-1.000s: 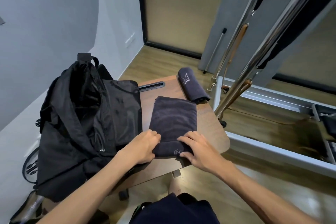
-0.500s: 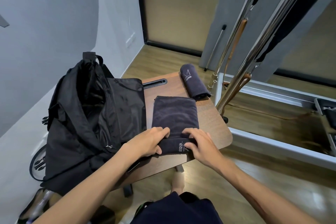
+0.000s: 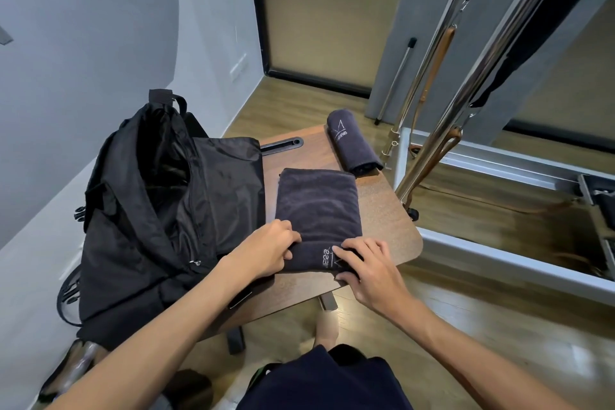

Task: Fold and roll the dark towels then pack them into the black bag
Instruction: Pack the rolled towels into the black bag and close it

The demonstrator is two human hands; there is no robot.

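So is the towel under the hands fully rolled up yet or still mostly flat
Partly rolled. The near end of the towel is curled into a roll under the left hand and right hand; the rest lies flat on the table.

From my remote station: two charcoal-navy towels, one part-rolled point(image 3: 317, 210) and one rolled point(image 3: 352, 146), both bearing pale stitched logos, on a dark walnut-brown table point(image 3: 382, 210); the bag point(image 3: 159, 210) plain glossy black; the floor point(image 3: 466, 319) olive-brown wood grain.

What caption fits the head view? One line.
Both hands roll a dark towel beside an open black bag.
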